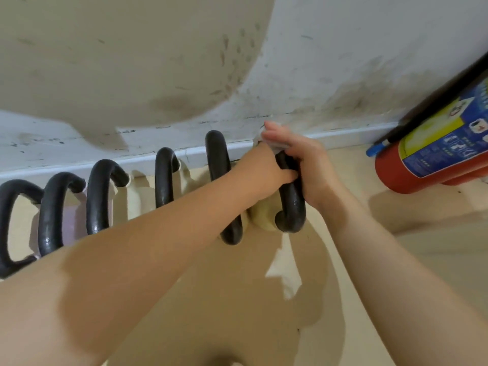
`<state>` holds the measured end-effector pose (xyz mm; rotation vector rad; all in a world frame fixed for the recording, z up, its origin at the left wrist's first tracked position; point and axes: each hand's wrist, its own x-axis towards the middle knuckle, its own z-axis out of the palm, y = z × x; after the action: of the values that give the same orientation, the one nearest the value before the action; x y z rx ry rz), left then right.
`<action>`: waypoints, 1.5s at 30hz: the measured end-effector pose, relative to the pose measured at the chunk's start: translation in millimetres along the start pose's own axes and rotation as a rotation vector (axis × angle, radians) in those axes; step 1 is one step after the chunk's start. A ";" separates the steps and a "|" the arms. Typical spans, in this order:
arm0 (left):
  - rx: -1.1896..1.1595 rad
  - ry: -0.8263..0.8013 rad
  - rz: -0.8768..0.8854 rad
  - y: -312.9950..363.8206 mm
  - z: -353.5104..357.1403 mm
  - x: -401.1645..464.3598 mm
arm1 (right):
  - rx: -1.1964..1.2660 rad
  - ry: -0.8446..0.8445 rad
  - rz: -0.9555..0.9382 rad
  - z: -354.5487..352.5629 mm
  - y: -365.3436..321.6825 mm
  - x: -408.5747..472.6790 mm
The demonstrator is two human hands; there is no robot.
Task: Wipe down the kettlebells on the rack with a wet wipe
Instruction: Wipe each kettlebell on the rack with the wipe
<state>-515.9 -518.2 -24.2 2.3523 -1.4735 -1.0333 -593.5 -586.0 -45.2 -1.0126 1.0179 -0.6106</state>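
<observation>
A row of several kettlebells with black handles runs along the foot of the wall. The rightmost kettlebell (291, 207) has a pale yellow body. My left hand (266, 170) reaches across the others and grips its black handle from the left. My right hand (303, 165) presses a white wet wipe (274, 146) against the top of the same handle; most of the wipe is hidden under my fingers. The neighbouring kettlebell handle (219, 165) stands just left of my left wrist, and another handle (163, 175) farther left.
A red fire extinguisher (427, 154) with a blue and yellow label leans at the right, close to the last kettlebell. A stained white wall (317, 62) with a baseboard runs right behind the row. Beige floor (435, 233) lies in front.
</observation>
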 end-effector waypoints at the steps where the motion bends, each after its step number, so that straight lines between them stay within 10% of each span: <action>1: -0.082 0.024 -0.009 6.7 -1.4 5.5 | 0.046 -0.025 0.034 -0.7 1.3 4.3; 7: -0.397 -0.157 0.009 9.5 -19.5 18.5 | -0.138 0.051 0.067 -2.7 -7.1 41.2; 15: -0.264 -0.210 -0.018 13.1 -22.0 28.6 | -0.181 -0.058 0.182 2.5 -8.7 68.0; 36: -0.388 -0.283 -0.060 4.2 -23.5 33.2 | -0.560 -0.061 -0.159 -4.0 -0.5 37.0; 45: -0.308 -0.147 -0.056 8.3 -24.5 12.4 | -0.129 -0.107 0.049 -13.9 6.6 -12.4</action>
<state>-503.0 -537.8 -7.7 2.1496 -1.1949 -1.3643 -611.6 -578.5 -48.4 -1.1187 0.9940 -0.4503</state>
